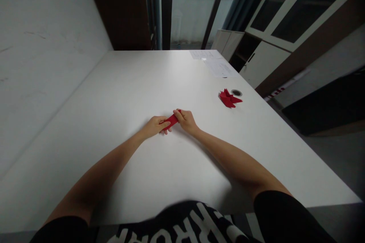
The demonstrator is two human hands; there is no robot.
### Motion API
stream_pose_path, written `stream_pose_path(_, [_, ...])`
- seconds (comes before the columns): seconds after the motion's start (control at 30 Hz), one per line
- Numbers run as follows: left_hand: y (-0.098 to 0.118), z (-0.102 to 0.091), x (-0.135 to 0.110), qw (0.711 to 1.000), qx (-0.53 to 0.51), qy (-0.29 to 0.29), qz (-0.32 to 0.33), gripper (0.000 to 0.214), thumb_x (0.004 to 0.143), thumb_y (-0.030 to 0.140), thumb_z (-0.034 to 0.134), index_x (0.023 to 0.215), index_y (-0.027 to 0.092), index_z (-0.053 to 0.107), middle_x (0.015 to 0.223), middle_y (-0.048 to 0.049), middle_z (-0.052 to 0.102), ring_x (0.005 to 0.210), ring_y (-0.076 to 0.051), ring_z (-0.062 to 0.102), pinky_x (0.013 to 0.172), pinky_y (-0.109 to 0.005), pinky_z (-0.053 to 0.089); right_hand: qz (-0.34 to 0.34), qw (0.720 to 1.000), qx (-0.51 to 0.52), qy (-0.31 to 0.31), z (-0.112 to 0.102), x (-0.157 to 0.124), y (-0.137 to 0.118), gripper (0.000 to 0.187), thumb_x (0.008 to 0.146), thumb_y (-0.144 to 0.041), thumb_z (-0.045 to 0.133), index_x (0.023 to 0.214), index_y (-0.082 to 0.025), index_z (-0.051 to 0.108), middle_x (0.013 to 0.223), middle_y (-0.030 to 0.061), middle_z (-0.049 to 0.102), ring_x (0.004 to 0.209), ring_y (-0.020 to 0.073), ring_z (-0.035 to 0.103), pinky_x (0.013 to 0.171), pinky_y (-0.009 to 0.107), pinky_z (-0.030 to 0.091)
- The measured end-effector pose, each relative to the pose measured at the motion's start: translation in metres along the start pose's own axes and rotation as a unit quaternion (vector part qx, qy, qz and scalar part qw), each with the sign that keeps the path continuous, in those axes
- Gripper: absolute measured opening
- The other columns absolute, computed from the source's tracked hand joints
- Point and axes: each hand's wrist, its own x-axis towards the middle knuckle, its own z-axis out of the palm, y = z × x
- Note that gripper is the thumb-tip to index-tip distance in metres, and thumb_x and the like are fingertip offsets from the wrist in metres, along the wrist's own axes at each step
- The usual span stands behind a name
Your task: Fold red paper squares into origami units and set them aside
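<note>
My left hand (154, 126) and right hand (186, 120) are closed, pinching the ends of a red paper strip (171, 121) just above the table (119, 83). It looks light and soft, easily creased, so fingertip hold suits. A folded red piece (228, 98) lies off to the right.

Daylight pours through the tall glass window (199, 11) ahead, overexposing the sky, while the room stays dim and the white laminate desk (128, 83) glows flatly. A soft shadow falls beneath the right forearm (236, 159). Wide-angle distortion bows the edges, the corners darken, and the black printed shirt (182, 228) blurs, though the red folded paper strip (171, 121) looks fairly sharp.
</note>
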Motion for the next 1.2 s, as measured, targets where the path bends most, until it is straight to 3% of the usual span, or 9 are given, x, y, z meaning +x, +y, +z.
stream_pose_path(0.17, [-0.005,0.002,0.002,0.999,-0.027,-0.015,-0.010,0.035,0.089,0.045,0.062,0.092,0.011,0.067,0.075,-0.0058,0.072,0.055,-0.010,0.060,0.050,-0.021,0.041,-0.013,1.000,-0.008,-0.011,-0.001,0.000,0.001,0.057,0.099,-0.059,0.041,0.062,-0.018,0.053,0.055,-0.0021,0.048,0.054,0.0099,0.041,0.055,0.025,0.031])
stream_pose_path(0.37, [-0.002,-0.001,0.002,0.999,-0.015,0.031,-0.011,0.029,0.087,0.042,0.063,0.085,0.013,0.064,0.067,-0.0018,0.068,0.051,-0.009,0.056,0.048,-0.021,0.038,-0.048,0.991,0.017,-0.120,-0.003,0.000,0.002,0.053,0.098,-0.058,0.046,0.076,-0.014,0.067,0.063,-0.0007,0.058,0.057,0.0099,0.045,0.057,0.023,0.033])
stream_pose_path(0.7, [0.004,-0.008,0.002,1.000,0.001,-0.006,-0.017,0.029,0.086,0.041,0.066,0.082,0.013,0.065,0.071,-0.0030,0.069,0.056,-0.009,0.058,0.052,-0.021,0.041,0.057,0.987,0.135,-0.057,0.002,0.003,0.013,0.056,0.093,-0.066,0.049,0.067,-0.017,0.056,0.055,-0.0031,0.046,0.051,0.0100,0.039,0.050,0.025,0.029])
stream_pose_path(1.03, [-0.001,-0.007,0.002,0.999,-0.033,-0.004,-0.043,0.031,0.087,0.044,0.065,0.087,0.013,0.065,0.065,-0.0018,0.067,0.050,-0.009,0.056,0.047,-0.021,0.039,0.051,0.987,0.152,-0.008,-0.003,0.006,0.010,0.057,0.092,-0.067,0.050,0.063,-0.018,0.052,0.054,-0.0028,0.048,0.052,0.0102,0.041,0.052,0.025,0.031])
stream_pose_path(1.13, [-0.001,-0.005,0.000,0.998,-0.030,-0.005,-0.056,0.036,0.090,0.049,0.060,0.084,0.014,0.063,0.055,0.0009,0.061,0.044,-0.009,0.051,0.045,-0.021,0.038,0.055,0.983,0.170,-0.030,-0.001,0.004,0.011,0.056,0.091,-0.068,0.051,0.066,-0.018,0.054,0.055,-0.0034,0.048,0.052,0.0098,0.040,0.052,0.025,0.031])
stream_pose_path(1.2, [-0.001,-0.004,0.000,0.998,-0.023,-0.006,-0.055,0.039,0.090,0.052,0.059,0.081,0.014,0.061,0.050,0.0018,0.059,0.042,-0.009,0.049,0.045,-0.021,0.037,0.057,0.978,0.182,-0.080,0.000,0.003,0.011,0.054,0.089,-0.067,0.055,0.071,-0.016,0.060,0.055,-0.0043,0.046,0.051,0.0091,0.037,0.050,0.024,0.028])
